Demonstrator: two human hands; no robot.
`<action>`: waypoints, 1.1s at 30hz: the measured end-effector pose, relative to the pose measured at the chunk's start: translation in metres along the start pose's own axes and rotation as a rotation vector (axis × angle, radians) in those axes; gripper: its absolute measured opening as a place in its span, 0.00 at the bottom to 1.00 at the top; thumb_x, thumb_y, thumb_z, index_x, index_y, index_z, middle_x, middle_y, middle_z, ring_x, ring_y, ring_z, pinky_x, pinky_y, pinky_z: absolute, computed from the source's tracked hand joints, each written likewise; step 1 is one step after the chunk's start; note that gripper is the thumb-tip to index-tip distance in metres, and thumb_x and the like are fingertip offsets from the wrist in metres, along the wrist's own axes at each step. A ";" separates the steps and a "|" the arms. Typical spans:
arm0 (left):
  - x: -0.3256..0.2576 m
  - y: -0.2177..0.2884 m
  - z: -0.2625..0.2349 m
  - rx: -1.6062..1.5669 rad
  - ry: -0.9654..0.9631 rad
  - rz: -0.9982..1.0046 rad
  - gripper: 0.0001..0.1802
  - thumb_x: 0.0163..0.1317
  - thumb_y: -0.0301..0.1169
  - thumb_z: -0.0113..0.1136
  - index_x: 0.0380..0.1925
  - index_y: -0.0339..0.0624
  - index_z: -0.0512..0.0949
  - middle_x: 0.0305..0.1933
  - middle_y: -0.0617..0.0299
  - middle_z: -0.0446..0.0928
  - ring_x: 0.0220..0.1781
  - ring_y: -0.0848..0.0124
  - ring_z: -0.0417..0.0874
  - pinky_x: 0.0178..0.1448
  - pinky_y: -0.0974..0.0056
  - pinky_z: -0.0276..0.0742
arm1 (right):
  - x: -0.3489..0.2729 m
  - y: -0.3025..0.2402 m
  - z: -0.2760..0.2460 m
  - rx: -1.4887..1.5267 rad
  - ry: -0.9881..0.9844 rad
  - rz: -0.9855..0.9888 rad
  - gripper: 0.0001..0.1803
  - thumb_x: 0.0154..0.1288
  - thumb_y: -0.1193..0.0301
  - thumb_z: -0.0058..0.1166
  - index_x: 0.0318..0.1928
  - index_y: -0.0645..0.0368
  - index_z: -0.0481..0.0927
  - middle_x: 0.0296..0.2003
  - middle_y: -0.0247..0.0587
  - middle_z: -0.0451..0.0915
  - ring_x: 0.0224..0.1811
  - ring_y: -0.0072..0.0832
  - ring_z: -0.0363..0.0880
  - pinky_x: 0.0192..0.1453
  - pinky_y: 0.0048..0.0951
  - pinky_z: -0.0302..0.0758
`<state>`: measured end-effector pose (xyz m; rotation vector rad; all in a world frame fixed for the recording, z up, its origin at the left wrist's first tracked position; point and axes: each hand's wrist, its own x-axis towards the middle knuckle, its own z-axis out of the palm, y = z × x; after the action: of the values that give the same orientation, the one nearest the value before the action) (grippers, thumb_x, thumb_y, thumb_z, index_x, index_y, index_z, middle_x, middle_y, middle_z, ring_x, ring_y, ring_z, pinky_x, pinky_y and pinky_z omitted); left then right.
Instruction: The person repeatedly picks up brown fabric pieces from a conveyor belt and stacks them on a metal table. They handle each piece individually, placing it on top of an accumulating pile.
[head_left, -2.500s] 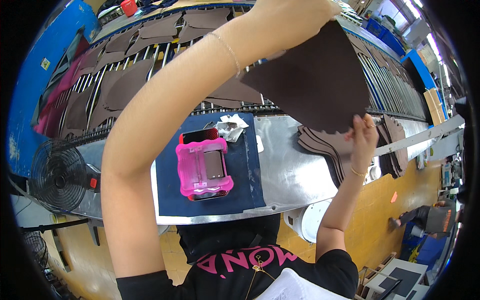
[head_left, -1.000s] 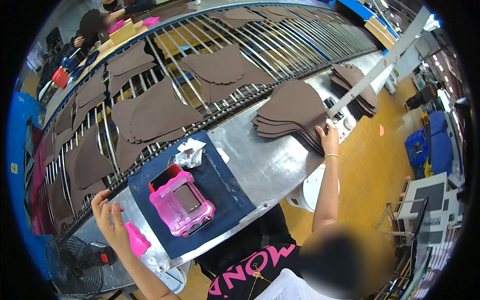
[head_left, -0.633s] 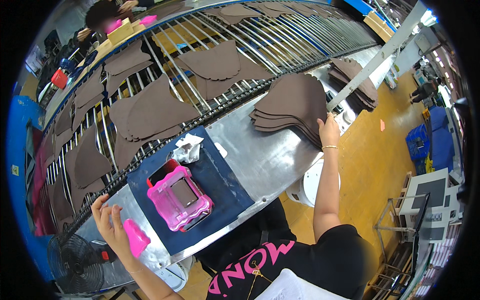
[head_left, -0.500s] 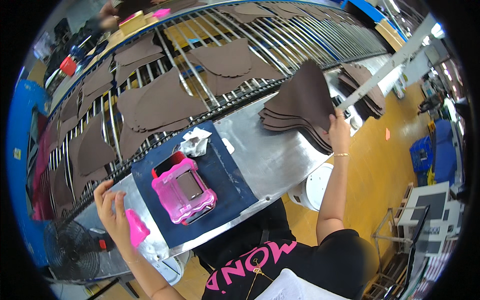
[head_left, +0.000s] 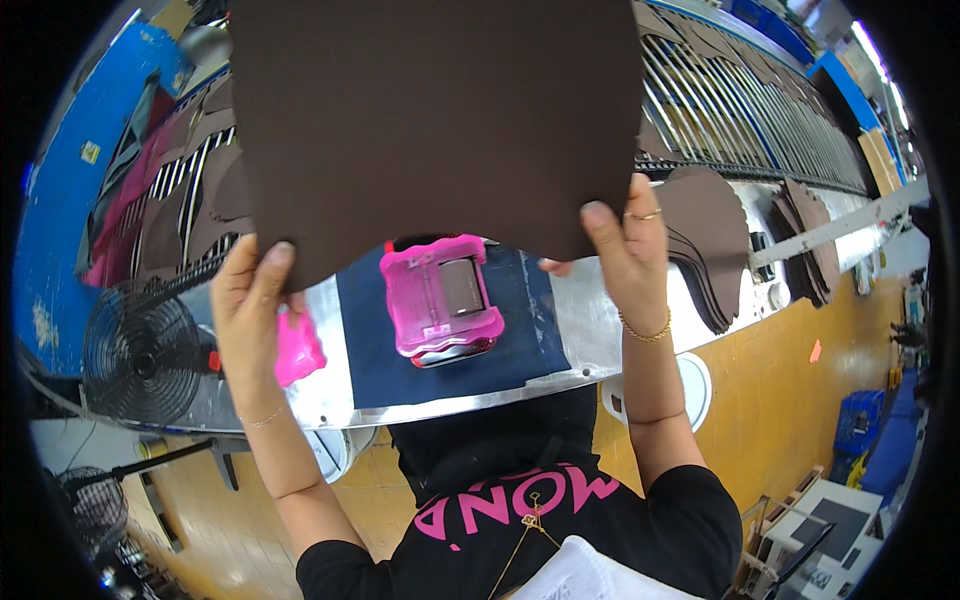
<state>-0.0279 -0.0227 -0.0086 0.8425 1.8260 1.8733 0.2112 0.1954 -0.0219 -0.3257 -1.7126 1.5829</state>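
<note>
A large dark brown cut panel, leather-like (head_left: 430,130), is held up in front of me and fills the upper middle. My left hand (head_left: 252,295) pinches its lower left corner, thumb on the near face. At the lower right corner my right hand (head_left: 630,245) grips it the same way. Below the panel's curved lower edge stands a pink frame-like device (head_left: 440,300) with a brown roll inside, on a dark blue mat (head_left: 460,385). Beside my left forearm lies a bright pink piece (head_left: 298,350). The panel hides much of the conveyor behind it.
A stack of brown panels (head_left: 710,235) lies on the metal table right of my right hand, with another stack (head_left: 805,240) beyond it. A slatted roller conveyor (head_left: 740,110) runs behind. A black fan (head_left: 143,355) stands at left; a white bucket (head_left: 690,390) stands below the table.
My right hand has lifted a brown panel off the stack and brought it left. My left hand, free before, now grips its other corner. The view has turned.
</note>
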 end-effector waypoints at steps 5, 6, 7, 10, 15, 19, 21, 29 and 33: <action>-0.026 0.023 -0.070 0.197 0.298 0.178 0.10 0.63 0.31 0.61 0.39 0.36 0.78 0.25 0.65 0.77 0.18 0.81 0.71 0.18 0.78 0.62 | 0.013 0.025 0.038 -0.443 -0.249 -0.194 0.13 0.60 0.69 0.60 0.43 0.62 0.75 0.28 0.45 0.78 0.34 0.42 0.80 0.39 0.33 0.74; -0.029 0.023 -0.078 0.197 0.308 0.215 0.10 0.63 0.31 0.61 0.40 0.36 0.78 0.24 0.65 0.76 0.18 0.81 0.72 0.19 0.78 0.64 | 0.014 0.032 0.043 -0.463 -0.276 -0.201 0.13 0.58 0.68 0.62 0.41 0.61 0.77 0.26 0.45 0.77 0.34 0.43 0.78 0.41 0.34 0.73; -0.031 0.024 -0.084 0.196 0.315 0.252 0.10 0.64 0.31 0.61 0.41 0.35 0.78 0.24 0.65 0.76 0.19 0.81 0.73 0.20 0.78 0.65 | 0.015 0.039 0.047 -0.484 -0.300 -0.209 0.14 0.56 0.68 0.63 0.40 0.60 0.78 0.25 0.45 0.76 0.33 0.44 0.76 0.42 0.36 0.72; -0.039 0.021 -0.099 0.264 0.340 0.262 0.10 0.64 0.30 0.60 0.41 0.35 0.78 0.23 0.65 0.75 0.20 0.80 0.74 0.23 0.77 0.68 | 0.016 0.045 0.057 -0.535 -0.307 -0.392 0.12 0.55 0.67 0.63 0.40 0.55 0.82 0.19 0.39 0.75 0.31 0.38 0.74 0.46 0.34 0.70; -0.044 0.016 -0.093 0.322 0.271 0.122 0.09 0.64 0.29 0.60 0.39 0.33 0.78 0.24 0.66 0.75 0.20 0.81 0.74 0.24 0.77 0.67 | 0.011 0.051 0.049 -0.634 -0.339 -0.461 0.10 0.54 0.69 0.63 0.39 0.53 0.83 0.21 0.36 0.78 0.29 0.33 0.75 0.50 0.33 0.68; -0.040 -0.010 -0.073 0.352 0.147 -0.010 0.07 0.64 0.26 0.59 0.37 0.33 0.78 0.24 0.67 0.75 0.21 0.82 0.74 0.23 0.77 0.65 | -0.005 0.054 0.017 -0.720 -0.290 -0.464 0.10 0.51 0.74 0.64 0.37 0.53 0.84 0.26 0.35 0.80 0.28 0.32 0.76 0.52 0.33 0.67; -0.034 -0.018 -0.052 0.410 0.013 -0.019 0.04 0.62 0.22 0.58 0.34 0.31 0.78 0.23 0.68 0.71 0.21 0.82 0.71 0.23 0.75 0.63 | -0.017 0.057 -0.005 -0.770 -0.250 -0.413 0.10 0.49 0.76 0.65 0.36 0.54 0.84 0.28 0.36 0.81 0.28 0.33 0.76 0.51 0.33 0.67; -0.010 -0.026 0.024 0.812 -0.280 0.492 0.06 0.51 0.24 0.64 0.31 0.37 0.80 0.26 0.58 0.73 0.29 0.59 0.74 0.34 0.62 0.71 | -0.082 0.065 -0.081 -0.854 -0.047 -0.093 0.09 0.51 0.83 0.61 0.35 0.60 0.85 0.33 0.44 0.83 0.34 0.35 0.80 0.42 0.31 0.74; -0.005 -0.020 0.065 0.840 -0.407 0.574 0.05 0.50 0.28 0.66 0.28 0.41 0.81 0.26 0.64 0.72 0.31 0.63 0.74 0.33 0.61 0.72 | -0.099 0.038 -0.127 -0.694 0.249 0.137 0.06 0.60 0.81 0.57 0.38 0.64 0.82 0.33 0.38 0.83 0.35 0.19 0.77 0.41 0.20 0.72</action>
<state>0.0152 0.0245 -0.0313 2.0285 2.2224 0.9661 0.3515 0.2321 -0.1009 -0.9543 -2.0183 0.9311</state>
